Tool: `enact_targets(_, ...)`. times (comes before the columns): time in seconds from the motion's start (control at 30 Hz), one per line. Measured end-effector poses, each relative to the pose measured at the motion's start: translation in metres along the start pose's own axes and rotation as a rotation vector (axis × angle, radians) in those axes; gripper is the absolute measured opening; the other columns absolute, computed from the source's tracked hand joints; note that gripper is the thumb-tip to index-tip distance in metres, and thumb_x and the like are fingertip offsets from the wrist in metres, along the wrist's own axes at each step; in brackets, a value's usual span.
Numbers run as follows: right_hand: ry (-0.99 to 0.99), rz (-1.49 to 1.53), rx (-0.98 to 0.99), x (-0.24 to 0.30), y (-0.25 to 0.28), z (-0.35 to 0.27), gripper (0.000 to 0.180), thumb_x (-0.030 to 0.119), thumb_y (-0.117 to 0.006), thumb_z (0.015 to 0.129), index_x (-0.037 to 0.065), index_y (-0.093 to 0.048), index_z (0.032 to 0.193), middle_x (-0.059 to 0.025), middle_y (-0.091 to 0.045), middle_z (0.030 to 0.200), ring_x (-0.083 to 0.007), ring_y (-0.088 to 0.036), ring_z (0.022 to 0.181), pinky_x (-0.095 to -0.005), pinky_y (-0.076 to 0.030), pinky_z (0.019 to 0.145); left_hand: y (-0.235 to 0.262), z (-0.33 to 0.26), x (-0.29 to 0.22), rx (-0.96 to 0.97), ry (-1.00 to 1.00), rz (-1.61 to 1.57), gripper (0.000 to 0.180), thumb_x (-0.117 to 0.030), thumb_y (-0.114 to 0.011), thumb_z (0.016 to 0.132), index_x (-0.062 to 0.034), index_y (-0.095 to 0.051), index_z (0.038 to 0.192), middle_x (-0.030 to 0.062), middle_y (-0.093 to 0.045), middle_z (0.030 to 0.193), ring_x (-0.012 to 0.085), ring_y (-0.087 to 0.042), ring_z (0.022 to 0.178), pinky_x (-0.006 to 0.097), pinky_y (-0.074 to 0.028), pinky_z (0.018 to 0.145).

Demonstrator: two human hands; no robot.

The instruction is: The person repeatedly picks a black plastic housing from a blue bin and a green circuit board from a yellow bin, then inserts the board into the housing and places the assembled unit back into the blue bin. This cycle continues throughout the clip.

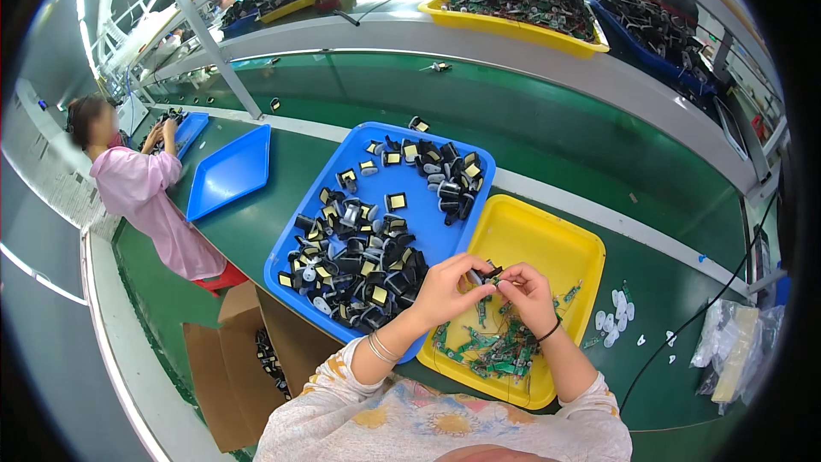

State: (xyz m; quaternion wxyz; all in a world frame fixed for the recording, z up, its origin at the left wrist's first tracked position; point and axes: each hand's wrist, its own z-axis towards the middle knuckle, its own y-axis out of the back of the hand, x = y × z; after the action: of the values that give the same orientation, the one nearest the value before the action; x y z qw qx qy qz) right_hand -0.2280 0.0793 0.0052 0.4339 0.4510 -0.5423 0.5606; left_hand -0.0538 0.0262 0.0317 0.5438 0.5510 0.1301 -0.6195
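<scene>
Just below the frame's centre, our left hand and right hand pinched a small black part over the yellow tray.

All the side stuff around this spot

So over on the left there's 1 co-worker in a pink top, with a bit of a red stool showing just below. A spare blue tray sits near them, kinda skewed. Down on the green floor is an open cardboard box, flaps out, dark bits inside. Up on the raised shelf, a yellow bin is heaped high, with a dark blue bin just beside it, also piled up. Far right: some clear plastic bags and a black cable curving down past them.
</scene>
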Motion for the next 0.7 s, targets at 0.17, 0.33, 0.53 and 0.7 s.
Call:
enact_targets(0.17, -0.057, -0.006, 0.103, 0.000, 0.001, 0.000, 0.011, 0.003, -0.059, 0.080, 0.000, -0.054, 0.089, -0.0039, -0.057, 0.083, -0.0082, -0.055, 0.068, -0.0194, -0.045, 0.059, 0.002, -0.002, 0.008, 0.047, 0.337, -0.429, 0.038, -0.005, -0.071, 0.067, -0.0021, -0.052, 0.100, 0.0019, -0.057, 0.079, 0.0078, -0.054, 0.076, 0.021, -0.043, 0.066)
enact_targets(0.33, -0.030, 0.007, 0.057, 0.001, 0.005, 0.002, 0.010, 0.005, -0.058, 0.081, 0.001, -0.053, 0.089, -0.0006, -0.054, 0.082, -0.0074, -0.052, 0.072, -0.0200, -0.043, 0.061, -0.001, 0.002, 0.008, 0.073, 0.250, -0.404, 0.050, -0.002, -0.073, 0.064, -0.0038, -0.048, 0.107, 0.0005, -0.052, 0.076, 0.0114, -0.055, 0.083, 0.024, -0.043, 0.075)
enact_targets(0.53, -0.178, 0.003, 0.123, 0.004, 0.013, 0.005, 0.011, 0.006, -0.059, 0.081, 0.002, -0.053, 0.090, -0.0003, -0.055, 0.080, -0.0068, -0.053, 0.070, -0.0197, -0.044, 0.060, -0.008, 0.001, 0.010, 0.021, 0.290, -0.467, 0.052, 0.006, -0.063, 0.071, -0.0040, -0.041, 0.116, 0.0051, -0.053, 0.090, 0.0147, -0.055, 0.093, 0.025, -0.045, 0.075)
enact_targets(0.7, -0.181, 0.169, 0.112, 0.007, 0.018, 0.005, 0.012, -0.001, -0.060, 0.077, 0.001, -0.052, 0.087, -0.0024, -0.056, 0.076, -0.0101, -0.057, 0.062, -0.0214, -0.046, 0.056, -0.010, 0.004, 0.007, -0.007, 0.388, -0.787, 0.042, 0.003, -0.057, 0.078, -0.0030, -0.041, 0.116, 0.0093, -0.057, 0.099, 0.0135, -0.056, 0.087, 0.024, -0.045, 0.075)
